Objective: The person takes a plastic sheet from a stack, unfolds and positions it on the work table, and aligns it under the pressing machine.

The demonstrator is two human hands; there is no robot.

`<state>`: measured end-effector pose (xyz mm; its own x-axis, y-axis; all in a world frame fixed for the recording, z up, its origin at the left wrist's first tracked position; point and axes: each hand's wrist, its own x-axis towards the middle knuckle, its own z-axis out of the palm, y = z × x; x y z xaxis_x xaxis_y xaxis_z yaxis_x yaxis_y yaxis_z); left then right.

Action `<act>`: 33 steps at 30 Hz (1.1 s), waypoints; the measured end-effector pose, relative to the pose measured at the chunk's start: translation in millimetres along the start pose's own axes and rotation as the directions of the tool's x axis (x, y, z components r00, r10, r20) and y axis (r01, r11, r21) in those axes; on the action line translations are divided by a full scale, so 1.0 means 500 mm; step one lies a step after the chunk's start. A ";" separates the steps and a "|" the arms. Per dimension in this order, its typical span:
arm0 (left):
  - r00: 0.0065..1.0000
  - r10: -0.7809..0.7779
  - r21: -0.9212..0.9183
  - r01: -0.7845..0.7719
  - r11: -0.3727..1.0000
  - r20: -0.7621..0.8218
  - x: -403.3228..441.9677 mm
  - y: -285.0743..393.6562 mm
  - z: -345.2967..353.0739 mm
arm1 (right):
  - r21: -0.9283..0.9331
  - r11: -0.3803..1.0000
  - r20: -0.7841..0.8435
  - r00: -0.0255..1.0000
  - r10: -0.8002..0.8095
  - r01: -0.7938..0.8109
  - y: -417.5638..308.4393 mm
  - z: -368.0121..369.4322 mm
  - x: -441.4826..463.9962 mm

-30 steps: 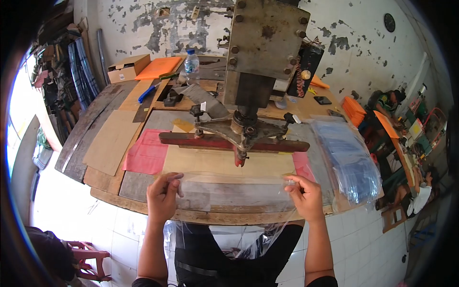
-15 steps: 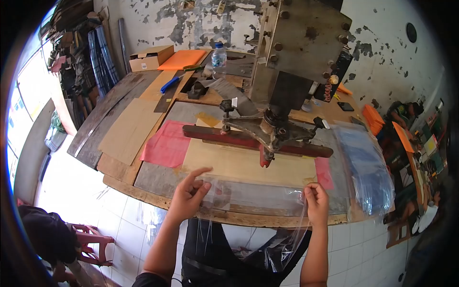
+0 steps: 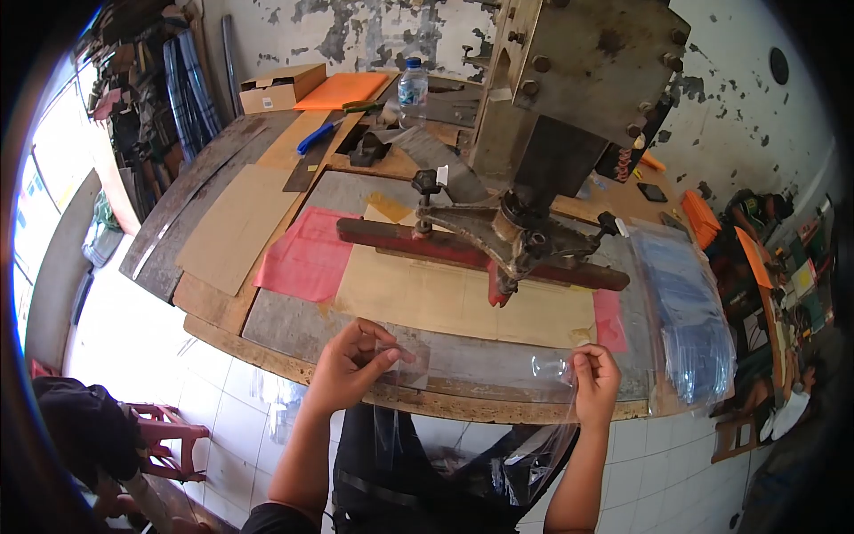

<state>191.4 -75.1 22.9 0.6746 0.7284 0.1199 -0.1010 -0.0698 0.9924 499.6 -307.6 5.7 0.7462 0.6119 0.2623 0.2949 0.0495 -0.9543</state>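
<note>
A clear plastic sheet (image 3: 485, 372) stretches between my two hands at the table's front edge, its lower part hanging over my lap. My left hand (image 3: 347, 369) pinches its left end, fingers curled in. At the right end, thumb and fingertips of my right hand (image 3: 594, 387) close on the same sheet. Just beyond lies a pale yellow sheet (image 3: 454, 307) over pink material (image 3: 307, 258). Above these sits the long red-edged bar (image 3: 463, 254) of a heavy metal press (image 3: 578, 125).
A stack of clear bluish plastic sheets (image 3: 694, 311) lies at the table's right. Brown cardboard (image 3: 238, 227), a blue-handled cutter (image 3: 316, 138), a water bottle (image 3: 413, 93) and a box (image 3: 283, 89) are on the left and back. People sit at both sides.
My left index finger, stretched out before, has curled down onto the plastic sheet. My right hand keeps its pinch. The camera view has shifted and tilted slightly.
</note>
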 end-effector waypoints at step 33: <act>0.996 -0.012 0.007 0.011 1.000 0.090 -0.004 0.003 -0.009 | 0.077 0.996 -0.016 0.999 0.039 -0.038 -0.011 -0.001 -0.004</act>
<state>187.0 -73.6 24.0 0.7385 0.6652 0.1100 -0.0883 -0.0664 0.9939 496.9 -309.2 10.4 0.7663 0.6010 0.2270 0.2199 0.0867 -0.9717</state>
